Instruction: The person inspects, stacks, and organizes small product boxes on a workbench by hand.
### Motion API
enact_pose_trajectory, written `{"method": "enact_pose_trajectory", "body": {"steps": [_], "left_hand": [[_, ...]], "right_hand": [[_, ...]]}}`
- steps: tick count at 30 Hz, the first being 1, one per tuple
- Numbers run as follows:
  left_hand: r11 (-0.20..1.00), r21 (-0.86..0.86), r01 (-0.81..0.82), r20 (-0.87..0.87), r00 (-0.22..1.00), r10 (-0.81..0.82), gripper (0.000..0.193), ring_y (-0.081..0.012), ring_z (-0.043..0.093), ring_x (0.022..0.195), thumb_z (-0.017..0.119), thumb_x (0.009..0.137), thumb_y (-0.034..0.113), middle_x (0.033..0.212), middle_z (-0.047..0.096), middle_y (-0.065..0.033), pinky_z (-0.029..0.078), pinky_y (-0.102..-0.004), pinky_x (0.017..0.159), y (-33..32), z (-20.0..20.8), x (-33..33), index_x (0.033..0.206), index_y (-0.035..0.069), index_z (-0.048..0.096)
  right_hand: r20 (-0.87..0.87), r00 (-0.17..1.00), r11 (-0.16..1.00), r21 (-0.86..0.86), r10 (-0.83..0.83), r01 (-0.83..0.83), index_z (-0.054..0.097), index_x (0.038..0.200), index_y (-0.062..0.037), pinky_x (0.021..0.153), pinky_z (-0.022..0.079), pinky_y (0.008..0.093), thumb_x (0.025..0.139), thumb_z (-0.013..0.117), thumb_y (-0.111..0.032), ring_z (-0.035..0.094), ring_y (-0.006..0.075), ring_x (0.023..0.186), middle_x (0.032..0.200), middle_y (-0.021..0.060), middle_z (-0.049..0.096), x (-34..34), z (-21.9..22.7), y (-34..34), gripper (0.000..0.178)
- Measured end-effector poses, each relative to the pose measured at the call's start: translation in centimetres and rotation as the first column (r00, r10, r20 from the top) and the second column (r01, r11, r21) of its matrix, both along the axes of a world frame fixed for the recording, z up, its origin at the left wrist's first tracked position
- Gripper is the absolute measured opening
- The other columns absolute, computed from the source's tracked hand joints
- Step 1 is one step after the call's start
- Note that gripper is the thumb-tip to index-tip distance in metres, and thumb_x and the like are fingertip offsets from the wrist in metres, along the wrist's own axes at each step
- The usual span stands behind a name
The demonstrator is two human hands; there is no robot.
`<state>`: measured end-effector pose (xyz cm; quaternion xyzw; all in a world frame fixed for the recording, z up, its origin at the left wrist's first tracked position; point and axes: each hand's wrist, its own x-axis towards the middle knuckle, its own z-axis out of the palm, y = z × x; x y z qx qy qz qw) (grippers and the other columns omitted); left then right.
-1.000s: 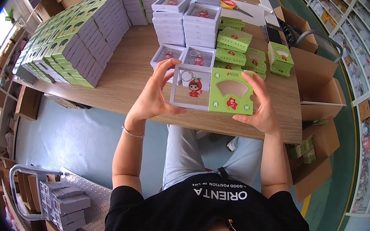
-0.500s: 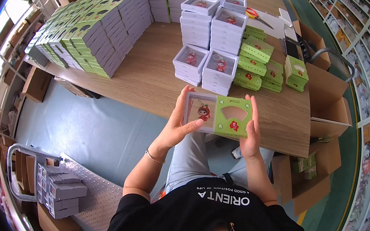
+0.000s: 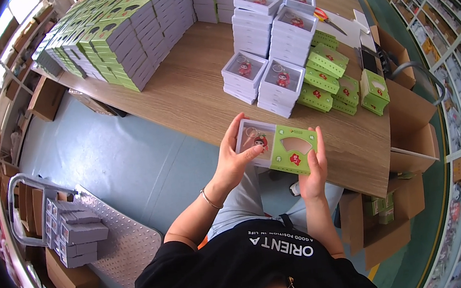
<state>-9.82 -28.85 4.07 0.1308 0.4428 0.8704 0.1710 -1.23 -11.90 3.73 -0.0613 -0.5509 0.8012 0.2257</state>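
My left hand [image 3: 231, 160] grips a shallow white box [image 3: 249, 152] with a clear top, its thumb lying across the window. Inside the box shows a keychain [image 3: 260, 140] with a small red-hooded figure. At the box's right end sits a green cardboard sleeve [image 3: 285, 160] with a fan-shaped cutout, and my right hand [image 3: 314, 173] is closed around its right side. Box and sleeve meet edge to edge or slightly overlap; how far one is inside the other I cannot tell. Both are held above the table's front edge, over my lap.
Stacked white keychain boxes [image 3: 281, 90] stand ahead on the wooden table [image 3: 188, 75], beside piled green sleeves [image 3: 328, 60]. Scissors [image 3: 330, 21] lie behind them. A large block of finished-looking green-and-white boxes [image 3: 134, 47] fills the far left. Open cartons [image 3: 385, 229] stand right; a loaded trolley [image 3: 119, 236] stands left.
The view has shifted slightly, so the table and stacks appear a little lower and farther right. My left thumb has slid slightly over the box's window; both hands keep their hold.
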Motion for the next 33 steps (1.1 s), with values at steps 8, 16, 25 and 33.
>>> {"method": "enact_pose_trajectory", "body": {"steps": [8, 16, 25, 33], "left_hand": [[0.986, -0.167, -0.005, -0.157, 0.987, -0.021, 0.098, -0.0232, 0.041, 0.130, 0.081, 0.073, 0.014, 0.140, 0.040, -0.0118, 0.033, -0.0347, 0.109, 1.2, -0.3, 1.8, 0.150, 0.001, 0.021], [0.919, -0.389, 0.062, -0.475, 0.842, -0.258, 0.121, -0.0296, 0.006, 0.148, 0.082, 0.071, 0.031, 0.158, 0.007, -0.0197, 0.014, -0.0393, 0.117, -0.2, -0.3, 1.1, 0.152, 0.001, -0.003], [0.961, -0.275, -0.044, -0.340, 0.939, -0.055, 0.128, -0.0249, 0.034, 0.136, 0.089, 0.053, 0.004, 0.151, 0.026, -0.0109, 0.032, -0.0367, 0.113, -5.6, -1.8, -3.7, 0.154, 0.008, 0.011], [0.461, -0.838, -0.292, -0.462, 0.829, -0.315, 0.117, -0.0322, 0.032, 0.138, 0.090, 0.058, 0.016, 0.150, 0.030, -0.0168, 0.027, -0.0387, 0.118, -13.8, -2.6, -15.5, 0.151, 0.008, 0.019]], "right_hand": [[-0.031, 0.996, 0.996, 0.046, 0.082, -0.081, 0.012, 0.153, -0.0016, 0.113, 0.025, 0.0373, 0.093, 0.060, -0.035, 0.031, 0.0247, 0.138, 0.154, 0.0124, 0.024, 0.6, -0.3, -0.5, 0.083], [-0.032, 0.995, 0.988, 0.129, 0.093, -0.088, 0.011, 0.152, -0.0001, 0.115, 0.020, 0.0379, 0.092, 0.054, -0.052, 0.024, 0.0262, 0.142, 0.157, 0.0152, 0.018, -0.1, 0.8, -2.7, 0.091], [-0.020, 0.997, 0.757, 0.653, 0.068, -0.038, 0.012, 0.151, 0.0019, 0.117, 0.017, 0.0416, 0.092, 0.060, -0.045, 0.020, 0.0326, 0.144, 0.154, 0.0232, 0.021, -5.5, 0.0, -0.8, 0.090], [-0.189, 0.901, 0.429, 0.828, -0.391, 0.360, 0.035, 0.144, -0.0058, 0.114, 0.024, 0.0442, 0.074, 0.081, -0.042, 0.029, 0.0318, 0.138, 0.145, 0.0187, 0.032, -15.7, 6.6, 15.8, 0.091]]}}
